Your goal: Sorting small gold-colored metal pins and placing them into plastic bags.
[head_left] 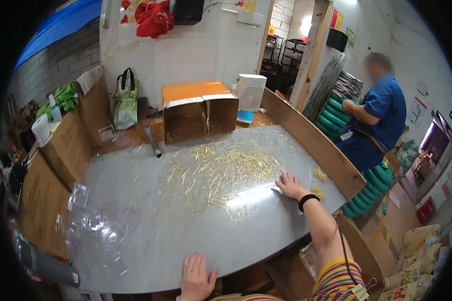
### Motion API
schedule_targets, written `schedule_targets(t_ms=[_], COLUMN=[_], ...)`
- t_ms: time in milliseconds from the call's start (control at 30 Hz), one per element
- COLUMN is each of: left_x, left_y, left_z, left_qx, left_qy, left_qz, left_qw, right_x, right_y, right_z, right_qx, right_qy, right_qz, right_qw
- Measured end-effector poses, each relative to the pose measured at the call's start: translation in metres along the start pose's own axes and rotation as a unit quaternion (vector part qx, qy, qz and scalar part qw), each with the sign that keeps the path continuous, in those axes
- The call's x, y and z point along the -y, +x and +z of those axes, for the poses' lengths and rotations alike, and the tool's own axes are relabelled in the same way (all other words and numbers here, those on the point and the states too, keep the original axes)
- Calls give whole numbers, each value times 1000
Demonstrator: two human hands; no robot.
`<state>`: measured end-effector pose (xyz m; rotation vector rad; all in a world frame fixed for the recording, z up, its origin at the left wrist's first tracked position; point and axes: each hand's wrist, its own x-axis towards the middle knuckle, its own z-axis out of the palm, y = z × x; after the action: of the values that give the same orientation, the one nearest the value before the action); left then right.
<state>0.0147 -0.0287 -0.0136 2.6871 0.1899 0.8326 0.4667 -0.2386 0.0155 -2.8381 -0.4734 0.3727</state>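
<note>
A grey tabletop [150,241] lies in front of me, with many thin gold-coloured metal pieces [236,168] scattered across its middle; they are too small to name exactly. My right hand [290,186], a black band on its wrist, rests on the table at the right edge of the scatter, fingers spread. Just right of it lie two small gold heaps [318,191]. At the near edge of the table my left hand [198,277] lies flat, its fingers stretched out, with no gold piece seen in it.
Clear plastic boxes [78,197] and clear plastic pieces [103,231] lie at left. Behind stand an open cardboard box [186,123], a white device [251,93] and a dark tube [152,143]. A wooden board [316,145] edges the right side; beyond it a person [381,108] handles green coils [334,114].
</note>
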Motion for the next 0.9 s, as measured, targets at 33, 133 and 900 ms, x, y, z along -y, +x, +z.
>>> schedule_targets(t_ms=[33, 133, 900], left_x=[2, -1, -6], left_y=[2, 7, 5], left_z=[-2, -5, -14], left_qx=[3, -2, 32], left_qy=[-52, -58, -12], left_qz=[-9, 7, 16], left_qw=[999, 998, 999], right_x=[11, 24, 149], right_y=[-22, -94, -226], right_z=[7, 28, 93], right_qx=[9, -1, -81], right_qy=[-5, -91, 19], right_qz=[-55, -166, -497], right_qw=[998, 982, 864])
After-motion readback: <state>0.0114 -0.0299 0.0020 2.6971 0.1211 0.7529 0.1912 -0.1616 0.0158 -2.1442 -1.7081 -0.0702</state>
